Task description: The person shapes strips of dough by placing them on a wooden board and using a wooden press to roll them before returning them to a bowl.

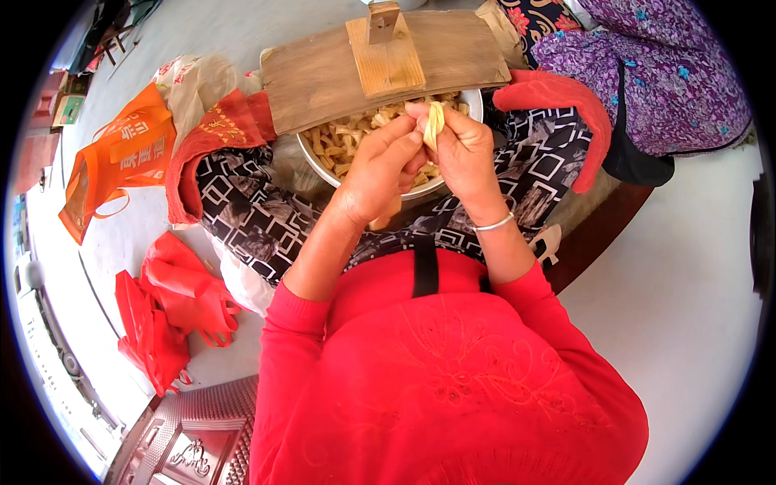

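Observation:
Both of my hands meet over a white-rimmed basin (430,187) full of pale yellow-brown strip-like pieces (346,145). A soft, pale yellow strip (434,125), folded over, stands up from the fingers of my right hand (467,158), which pinches it. My left hand (378,168) is closed against it, fingertips pressed at the strip's near side; its grip is partly hidden. Below the left palm shows another yellowish piece (388,214), mostly covered by the hand. A wooden board (307,81) with a small upright block (383,23) lies across the basin's far side.
Red cloths (558,89) lie over both knees. An orange bag (121,158) and red bags (182,291) are on the floor at left. Another person's purple flowered clothing (655,81) is close at the far right. A brown carved panel (194,436) stands at lower left.

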Tool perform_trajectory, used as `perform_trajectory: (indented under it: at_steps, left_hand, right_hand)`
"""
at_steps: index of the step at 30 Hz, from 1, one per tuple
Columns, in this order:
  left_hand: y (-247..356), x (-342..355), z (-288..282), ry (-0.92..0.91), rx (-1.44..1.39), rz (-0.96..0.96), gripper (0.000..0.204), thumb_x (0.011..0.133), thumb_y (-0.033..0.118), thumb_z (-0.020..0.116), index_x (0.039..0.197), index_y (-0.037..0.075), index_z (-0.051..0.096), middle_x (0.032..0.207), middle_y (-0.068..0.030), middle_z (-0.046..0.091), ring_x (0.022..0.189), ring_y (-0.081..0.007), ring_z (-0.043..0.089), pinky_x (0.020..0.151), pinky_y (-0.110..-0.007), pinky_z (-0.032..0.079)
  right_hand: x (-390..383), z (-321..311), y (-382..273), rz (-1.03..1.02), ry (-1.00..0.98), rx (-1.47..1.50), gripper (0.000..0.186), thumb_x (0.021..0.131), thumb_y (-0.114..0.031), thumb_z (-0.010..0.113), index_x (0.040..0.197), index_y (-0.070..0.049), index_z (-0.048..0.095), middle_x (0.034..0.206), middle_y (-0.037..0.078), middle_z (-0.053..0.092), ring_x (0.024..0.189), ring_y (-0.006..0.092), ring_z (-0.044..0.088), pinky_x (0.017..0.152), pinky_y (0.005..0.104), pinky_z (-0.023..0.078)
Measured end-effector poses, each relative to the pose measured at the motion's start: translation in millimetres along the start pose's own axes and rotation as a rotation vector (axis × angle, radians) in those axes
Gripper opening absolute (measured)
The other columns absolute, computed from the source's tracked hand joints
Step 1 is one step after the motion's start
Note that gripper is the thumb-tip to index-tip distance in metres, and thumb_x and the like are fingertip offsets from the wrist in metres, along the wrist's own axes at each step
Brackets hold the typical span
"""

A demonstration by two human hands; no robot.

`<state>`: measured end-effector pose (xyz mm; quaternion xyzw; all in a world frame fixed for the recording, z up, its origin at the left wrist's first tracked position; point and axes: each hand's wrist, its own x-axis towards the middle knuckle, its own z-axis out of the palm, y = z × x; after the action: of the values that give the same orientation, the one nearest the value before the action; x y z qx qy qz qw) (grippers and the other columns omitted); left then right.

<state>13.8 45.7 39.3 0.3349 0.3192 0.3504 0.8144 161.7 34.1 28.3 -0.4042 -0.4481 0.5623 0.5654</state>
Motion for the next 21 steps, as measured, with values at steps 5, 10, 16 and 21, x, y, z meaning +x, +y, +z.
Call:
perform_trajectory:
  at_steps: [5, 10, 16, 21]
  left_hand:
    - [-10.1, 7.6, 4.6, -0.022, 0.008, 0.034, 0.026, 0.093, 0.012, 0.052, 0.119, 0.006, 0.052, 0.069, 0.0065, 0.043, 0.054, -0.0013, 0.032, 0.045, -0.019, 0.023]
    - [-25.0, 11.3, -9.2, 0.037, -0.039, -0.102, 0.017, 0.093, 0.013, 0.056, 0.107, 0.005, 0.056, 0.066, 0.0047, 0.044, 0.051, -0.0020, 0.033, 0.045, -0.019, 0.028]
    - [-38.1, 11.0, -40.1, 0.081, 0.322, -0.159, 0.009, 0.091, 0.011, 0.057, 0.096, 0.005, 0.061, 0.064, -0.0022, 0.054, 0.049, -0.0139, 0.048, 0.046, -0.025, 0.037]
    - [-36.7, -6.3, -20.1, 0.331, 1.381, 0.539, 0.010, 0.082, 0.008, 0.058, 0.091, 0.008, 0.062, 0.077, -0.0102, 0.061, 0.068, -0.0312, 0.060, 0.059, -0.039, 0.048]
  right_hand:
    - [6.4, -0.2, 21.2, -0.404, 0.204, -0.606, 0.021, 0.094, -0.014, 0.056, 0.109, -0.003, 0.066, 0.094, 0.011, 0.070, 0.073, 0.0199, 0.067, 0.063, 0.0289, 0.051]
    - [5.5, -10.9, 11.4, -0.387, 0.086, -0.936, 0.020, 0.088, -0.013, 0.060, 0.105, -0.010, 0.068, 0.088, 0.010, 0.066, 0.072, 0.0283, 0.065, 0.059, 0.0328, 0.050]
    - [-2.4, -22.3, 14.2, -0.295, -0.079, -1.167, 0.011, 0.084, -0.018, 0.064, 0.083, -0.007, 0.064, 0.080, 0.009, 0.063, 0.065, 0.0308, 0.060, 0.053, 0.0378, 0.045]
    - [-14.9, -30.4, 45.4, 0.134, -0.106, -0.724, 0.022, 0.088, -0.023, 0.063, 0.080, -0.002, 0.063, 0.071, 0.011, 0.060, 0.061, 0.0184, 0.059, 0.055, 0.0324, 0.043]
